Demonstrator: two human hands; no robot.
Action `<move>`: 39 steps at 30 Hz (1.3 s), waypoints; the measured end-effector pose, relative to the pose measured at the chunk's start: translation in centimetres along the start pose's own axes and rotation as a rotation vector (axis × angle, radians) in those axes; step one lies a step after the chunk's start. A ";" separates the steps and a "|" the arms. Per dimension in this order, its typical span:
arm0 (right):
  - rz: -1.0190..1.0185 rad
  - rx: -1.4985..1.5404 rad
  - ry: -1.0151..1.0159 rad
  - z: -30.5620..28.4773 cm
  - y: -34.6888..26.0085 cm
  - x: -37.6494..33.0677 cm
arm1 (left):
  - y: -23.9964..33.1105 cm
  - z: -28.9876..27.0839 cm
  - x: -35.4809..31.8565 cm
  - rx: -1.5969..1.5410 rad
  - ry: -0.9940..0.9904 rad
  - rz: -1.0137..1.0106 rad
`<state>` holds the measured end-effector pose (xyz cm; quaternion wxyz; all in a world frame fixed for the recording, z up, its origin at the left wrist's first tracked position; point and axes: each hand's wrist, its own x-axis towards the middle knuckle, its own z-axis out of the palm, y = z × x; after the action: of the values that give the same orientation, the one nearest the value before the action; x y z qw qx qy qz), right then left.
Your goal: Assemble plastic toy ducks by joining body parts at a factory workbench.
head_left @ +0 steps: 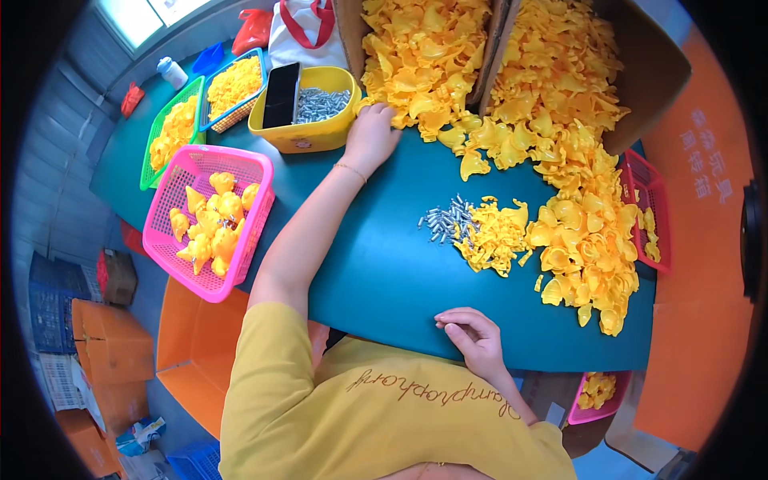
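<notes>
Person: yellow short-sleeved shirt (376,416), brown script lettering across it; thin bracelet (350,170) on left wrist; bare forearms.

You get bright, even daylight, strongest from the window (148,16) at upper left. Shadows on the teal table (376,264) stay soft and short. No harsh glare. Centre is sharp; your fisheye bends edges, darkens the rim to black, and softens detail there.

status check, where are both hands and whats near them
Left hand stretched out, touching yellow plastic parts spilling from cardboard box. Right hand resting empty at table edge. Screws lie between, untouched.
</notes>
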<state>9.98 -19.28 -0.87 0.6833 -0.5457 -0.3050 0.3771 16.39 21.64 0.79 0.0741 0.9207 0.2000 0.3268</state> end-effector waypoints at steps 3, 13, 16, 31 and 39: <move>0.002 0.012 -0.015 -0.3 0.0 0.0 | -1.8 0.0 -0.5 -0.015 -0.183 -0.059; 0.065 -0.251 -0.009 -1.0 -1.7 1.4 | 7.4 -11.5 -14.2 -0.454 -0.360 0.193; -0.014 -0.391 0.235 -0.7 -2.0 2.5 | 8.9 -12.0 -17.8 -0.550 -0.429 0.209; -0.238 -0.911 0.114 -1.0 -2.9 2.1 | 10.9 -11.8 -20.8 -0.730 -0.426 0.076; -0.341 -1.264 0.197 -1.7 -2.1 1.7 | 7.2 -12.3 -19.7 -0.572 -0.385 0.028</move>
<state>12.63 -18.98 0.80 0.3064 -0.8176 -0.4858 -0.0398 -3.02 6.96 0.96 0.3613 0.9100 0.0698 0.1911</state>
